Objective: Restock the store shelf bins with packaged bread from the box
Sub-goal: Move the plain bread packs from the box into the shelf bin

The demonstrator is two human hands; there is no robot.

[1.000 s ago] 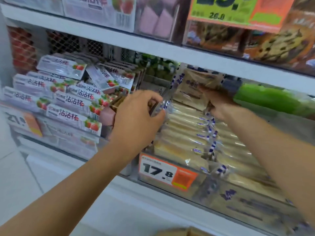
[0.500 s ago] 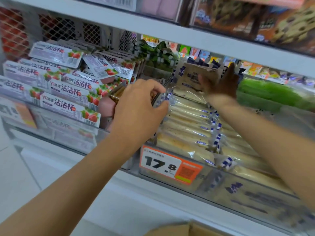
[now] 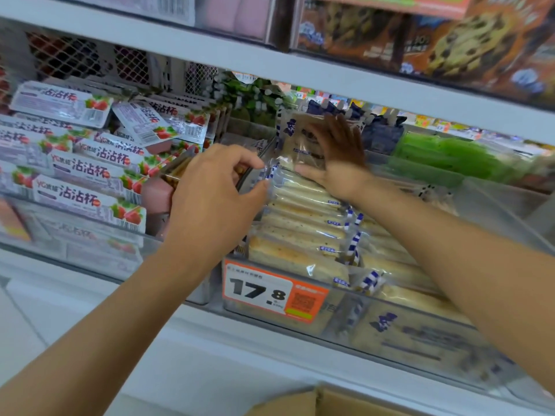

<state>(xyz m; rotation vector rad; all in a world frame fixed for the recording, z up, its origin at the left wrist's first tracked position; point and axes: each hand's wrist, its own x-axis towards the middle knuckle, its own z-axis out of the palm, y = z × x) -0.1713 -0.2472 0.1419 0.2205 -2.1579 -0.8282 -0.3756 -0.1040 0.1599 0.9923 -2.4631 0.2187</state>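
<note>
The clear-wrapped pale bread package with blue print [image 3: 295, 139] stands upright at the far end of the clear plastic shelf bin [image 3: 339, 322], probably so that it files behind the row of like packages [image 3: 300, 223]. The right hand [image 3: 338, 157] presses it back, its grip wide, fingers straight and spread on the package's face. The left hand [image 3: 216, 193] has a narrow grip, pinching the crimped blue-striped wrapper edge [image 3: 270, 174] at the row's left, likely to steady it. The brown cardboard box [image 3: 330, 400] sits near, below.

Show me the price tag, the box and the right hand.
price tag [image 3: 261, 291], head view, white part with the digits
box [image 3: 285, 405], head view, cardboard flap at the bottom edge
right hand [image 3: 339, 151], head view, back of the hand
</note>
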